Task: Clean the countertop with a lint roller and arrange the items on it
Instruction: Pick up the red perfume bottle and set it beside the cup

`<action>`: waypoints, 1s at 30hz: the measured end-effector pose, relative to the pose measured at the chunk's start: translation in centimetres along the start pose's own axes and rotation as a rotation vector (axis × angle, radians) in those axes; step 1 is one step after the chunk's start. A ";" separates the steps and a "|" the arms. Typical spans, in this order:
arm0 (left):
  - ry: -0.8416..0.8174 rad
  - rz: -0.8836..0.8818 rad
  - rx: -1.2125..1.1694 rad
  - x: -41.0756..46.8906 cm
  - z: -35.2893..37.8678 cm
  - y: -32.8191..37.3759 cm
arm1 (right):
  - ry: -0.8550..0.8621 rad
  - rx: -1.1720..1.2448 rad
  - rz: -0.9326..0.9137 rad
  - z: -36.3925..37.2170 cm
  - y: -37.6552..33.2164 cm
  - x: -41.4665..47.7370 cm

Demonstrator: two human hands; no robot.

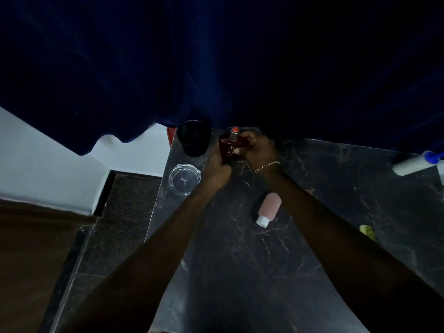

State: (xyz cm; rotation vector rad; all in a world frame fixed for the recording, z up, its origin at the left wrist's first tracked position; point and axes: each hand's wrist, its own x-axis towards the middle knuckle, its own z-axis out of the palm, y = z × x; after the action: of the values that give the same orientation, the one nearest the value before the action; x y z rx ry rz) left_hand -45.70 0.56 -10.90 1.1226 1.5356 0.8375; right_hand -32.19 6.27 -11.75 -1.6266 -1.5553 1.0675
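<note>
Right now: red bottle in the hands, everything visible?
The red bottle is dark and flat-sided, with pale lettering on its face and a silvery neck topped in orange-red. It stands roughly upright at the back of the countertop, beside the black cup. The right hand grips its side; the left hand holds its lower corner.

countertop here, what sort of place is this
Probably a bedroom or hotel-room dressing counter: a dark marble countertop with a red perfume bottle and a glass ashtray, and a blue curtain hanging behind.
</note>
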 end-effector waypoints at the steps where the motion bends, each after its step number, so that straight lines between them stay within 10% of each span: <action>1: 0.004 -0.006 -0.013 0.5 0.1 -0.3 | 0.006 -0.010 -0.008 0.2 0.2 0.5; 30: -0.040 -0.083 -0.157 2.4 0.2 -2.1 | -0.028 -0.141 0.021 1.9 1.5 2.7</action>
State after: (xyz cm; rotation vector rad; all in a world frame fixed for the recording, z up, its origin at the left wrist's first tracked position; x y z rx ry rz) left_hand -46.11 2.16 -13.60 0.9499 1.4472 0.8584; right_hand -33.26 8.66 -14.29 -1.7312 -1.6682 1.0155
